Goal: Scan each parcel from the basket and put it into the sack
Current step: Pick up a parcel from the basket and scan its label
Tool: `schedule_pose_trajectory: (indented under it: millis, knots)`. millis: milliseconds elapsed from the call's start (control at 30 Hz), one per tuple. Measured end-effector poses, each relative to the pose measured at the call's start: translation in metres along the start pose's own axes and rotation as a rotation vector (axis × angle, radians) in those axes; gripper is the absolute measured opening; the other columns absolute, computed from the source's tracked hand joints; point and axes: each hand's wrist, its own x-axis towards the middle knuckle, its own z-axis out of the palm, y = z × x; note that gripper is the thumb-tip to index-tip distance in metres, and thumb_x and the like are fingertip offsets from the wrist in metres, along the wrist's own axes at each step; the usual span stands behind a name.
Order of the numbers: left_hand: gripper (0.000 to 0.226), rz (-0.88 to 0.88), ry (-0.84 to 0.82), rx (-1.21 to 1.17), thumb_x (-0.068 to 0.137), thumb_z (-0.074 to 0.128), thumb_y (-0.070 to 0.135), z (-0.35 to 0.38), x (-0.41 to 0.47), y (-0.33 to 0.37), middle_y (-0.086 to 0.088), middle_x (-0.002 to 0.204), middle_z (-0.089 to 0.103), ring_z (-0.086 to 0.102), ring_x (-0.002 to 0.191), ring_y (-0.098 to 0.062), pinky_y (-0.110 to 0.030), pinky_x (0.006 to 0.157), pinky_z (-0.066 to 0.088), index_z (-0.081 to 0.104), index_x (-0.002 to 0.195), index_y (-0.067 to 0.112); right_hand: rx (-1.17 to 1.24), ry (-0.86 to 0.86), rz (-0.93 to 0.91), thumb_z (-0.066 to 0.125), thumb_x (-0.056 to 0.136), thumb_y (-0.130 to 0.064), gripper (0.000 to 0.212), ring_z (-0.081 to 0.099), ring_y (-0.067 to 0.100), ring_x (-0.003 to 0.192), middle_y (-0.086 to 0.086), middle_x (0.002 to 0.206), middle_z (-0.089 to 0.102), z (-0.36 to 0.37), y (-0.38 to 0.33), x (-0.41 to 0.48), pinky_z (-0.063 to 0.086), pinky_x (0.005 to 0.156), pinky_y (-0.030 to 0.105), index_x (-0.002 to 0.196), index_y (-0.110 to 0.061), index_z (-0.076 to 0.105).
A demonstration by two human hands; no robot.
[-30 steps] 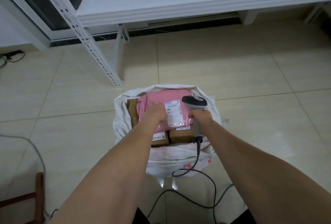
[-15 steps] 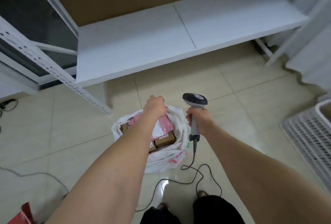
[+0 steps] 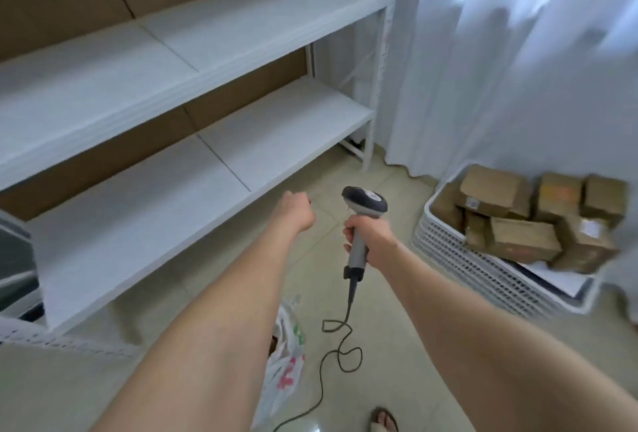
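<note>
My right hand (image 3: 371, 236) grips the grey handle of a barcode scanner (image 3: 362, 221), its dark head pointing away; its black cord (image 3: 340, 345) loops down to the floor. My left hand (image 3: 296, 212) is raised beside it with fingers curled and holds nothing. At the right stands a white slatted basket (image 3: 483, 269) holding several brown cardboard parcels (image 3: 521, 238). Only a part of the white sack (image 3: 286, 359) with red and green print shows below my left forearm; its contents are hidden.
White metal shelving (image 3: 193, 93) with bare boards fills the left and centre. A white curtain (image 3: 518, 52) hangs behind the basket. My sandalled foot (image 3: 385, 419) is on the beige tile floor at the bottom edge.
My left hand let go of the pink parcel in the sack and lifted away. My view swung up and to the right, bringing the basket of parcels into sight. The scanner stayed in my right hand.
</note>
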Motion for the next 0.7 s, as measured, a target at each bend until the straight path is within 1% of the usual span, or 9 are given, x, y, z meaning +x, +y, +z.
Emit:
schedule_pose_trajectory:
  millis: [133,233,333,467,533,633,700]
  knots:
    - [0.044,0.135,0.014,0.048,0.09,0.045,0.008,-0.007,0.008,0.086,-0.012,0.14,0.04,0.051,0.12,-0.03,-0.04,0.099,0.045,0.052,0.133,0.016,0.082,0.097,-0.011,0.053,0.085,0.003,0.022,0.044,0.016,0.046,0.002,0.042,0.049,-0.061,-0.041,-0.002,0.044,0.059,0.03,0.067,-0.008,0.049]
    - [0.043,0.216,-0.004,0.08,0.091,0.044,0.009,-0.003,0.016,0.151,-0.011,0.139,0.039,0.049,0.12,-0.03,-0.039,0.099,0.045,0.051,0.133,0.015,0.161,0.158,0.006,0.052,0.087,0.001,0.025,0.044,0.016,0.048,0.003,0.05,0.048,-0.114,-0.067,0.005,0.044,0.059,0.031,0.065,-0.009,0.046]
    - [0.045,0.274,-0.032,0.12,0.092,0.043,0.01,0.009,0.024,0.216,-0.012,0.141,0.037,0.046,0.124,-0.03,-0.038,0.102,0.041,0.048,0.136,0.015,0.233,0.194,0.007,0.05,0.089,0.0,0.025,0.044,0.016,0.051,0.005,0.058,0.048,-0.173,-0.088,0.018,0.043,0.057,0.029,0.066,-0.009,0.045]
    - [0.045,0.318,-0.064,0.147,0.091,0.043,0.01,0.036,0.043,0.301,-0.012,0.141,0.038,0.046,0.125,-0.03,-0.038,0.101,0.042,0.048,0.136,0.015,0.274,0.229,-0.016,0.053,0.086,-0.001,0.023,0.047,0.016,0.049,0.004,0.054,0.05,-0.249,-0.113,0.047,0.045,0.053,0.028,0.066,-0.009,0.047]
    - [0.044,0.337,-0.072,0.167,0.091,0.042,0.01,0.052,0.054,0.344,-0.012,0.14,0.04,0.047,0.124,-0.03,-0.04,0.101,0.043,0.049,0.134,0.014,0.339,0.243,0.001,0.053,0.086,0.0,0.02,0.048,0.017,0.051,0.005,0.057,0.05,-0.286,-0.127,0.064,0.047,0.056,0.03,0.069,-0.009,0.048]
    - [0.042,0.353,-0.107,0.148,0.092,0.045,0.01,0.08,0.072,0.404,-0.014,0.14,0.04,0.047,0.124,-0.031,-0.039,0.102,0.041,0.05,0.133,0.012,0.356,0.303,0.029,0.055,0.084,0.001,0.011,0.05,0.018,0.051,0.008,0.059,0.052,-0.34,-0.146,0.09,0.049,0.064,0.034,0.076,-0.006,0.051]
    - [0.042,0.356,-0.146,0.135,0.091,0.047,0.009,0.097,0.086,0.436,-0.015,0.14,0.04,0.046,0.124,-0.031,-0.038,0.103,0.04,0.05,0.133,0.012,0.36,0.327,0.049,0.057,0.084,0.0,0.007,0.051,0.018,0.054,0.008,0.061,0.053,-0.371,-0.155,0.108,0.052,0.074,0.036,0.081,-0.005,0.053]
